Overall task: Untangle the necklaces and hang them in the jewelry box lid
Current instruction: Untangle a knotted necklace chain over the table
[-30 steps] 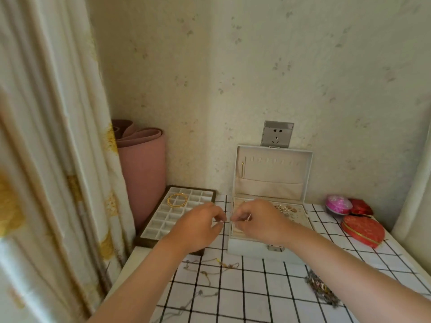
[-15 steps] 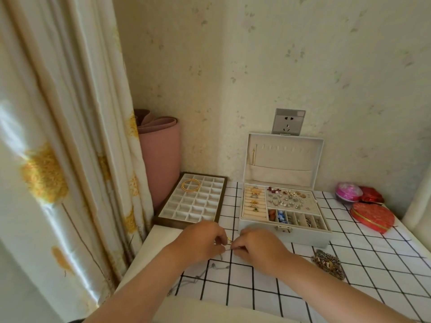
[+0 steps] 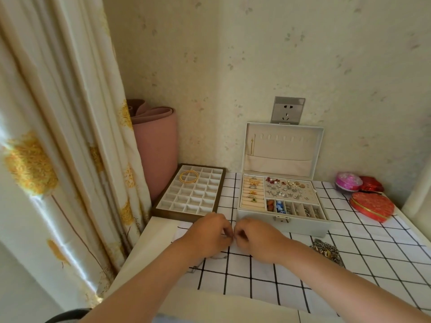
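Picking knot: left hand and right hand meet, pinching thin tangled metal necklace chain; slack trails beneath left hand. Tease loops loose, never tug. Beyond right hand: white jewelry-box lid, upright.

A brown divided tray sits on the checked surface, with a gold bangle across its far cells. A floral curtain hangs to the tray's left and a rolled pink mat stands behind it. Well to its right lie a red heart-shaped box and a pink round box.
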Motion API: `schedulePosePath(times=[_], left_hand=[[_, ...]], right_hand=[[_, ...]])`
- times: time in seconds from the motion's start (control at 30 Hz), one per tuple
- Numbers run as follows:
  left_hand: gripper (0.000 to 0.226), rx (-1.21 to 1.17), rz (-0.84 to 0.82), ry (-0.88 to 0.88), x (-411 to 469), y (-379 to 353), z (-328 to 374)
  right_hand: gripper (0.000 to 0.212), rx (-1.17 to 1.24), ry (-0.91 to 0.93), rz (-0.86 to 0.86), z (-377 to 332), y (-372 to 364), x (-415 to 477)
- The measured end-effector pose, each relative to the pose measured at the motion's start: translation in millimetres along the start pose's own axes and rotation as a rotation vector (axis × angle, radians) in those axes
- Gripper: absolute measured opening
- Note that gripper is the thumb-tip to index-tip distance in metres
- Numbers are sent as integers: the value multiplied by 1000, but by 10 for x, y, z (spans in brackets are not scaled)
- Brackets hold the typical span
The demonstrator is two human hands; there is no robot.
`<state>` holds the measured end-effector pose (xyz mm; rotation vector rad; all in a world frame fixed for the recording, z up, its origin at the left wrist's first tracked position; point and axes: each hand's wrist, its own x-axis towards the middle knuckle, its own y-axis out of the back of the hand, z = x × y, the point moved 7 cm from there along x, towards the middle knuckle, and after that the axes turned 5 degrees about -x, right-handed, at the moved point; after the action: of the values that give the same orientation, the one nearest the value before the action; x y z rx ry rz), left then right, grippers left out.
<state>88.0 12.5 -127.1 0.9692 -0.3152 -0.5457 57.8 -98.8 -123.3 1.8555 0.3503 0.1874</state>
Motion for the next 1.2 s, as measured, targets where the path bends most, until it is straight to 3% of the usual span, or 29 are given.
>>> schedulePosePath(times=[0.27,0.47,0.67,0.8,1.03,1.2], left_hand=[[7,-730,-51,142,50,172,93],[21,-1020,-213,131,39,254,223],[25,-925,-327,143,0,414,285],[31,-810,-315,90,16,518,343],[33,-1137,-339,144,59,584,534],[13,-1007,-295,121,180,698,591]], right_hand=[[21,475,-142,55,48,406,11],[21,795,-136,47,133,559,-4],[12,830,-78,-11,190,677,-64],[18,880,-65,-44,196,777,-135],[31,933,-102,-104,205,902,-223],[21,887,-116,19,296,1088,-182]])
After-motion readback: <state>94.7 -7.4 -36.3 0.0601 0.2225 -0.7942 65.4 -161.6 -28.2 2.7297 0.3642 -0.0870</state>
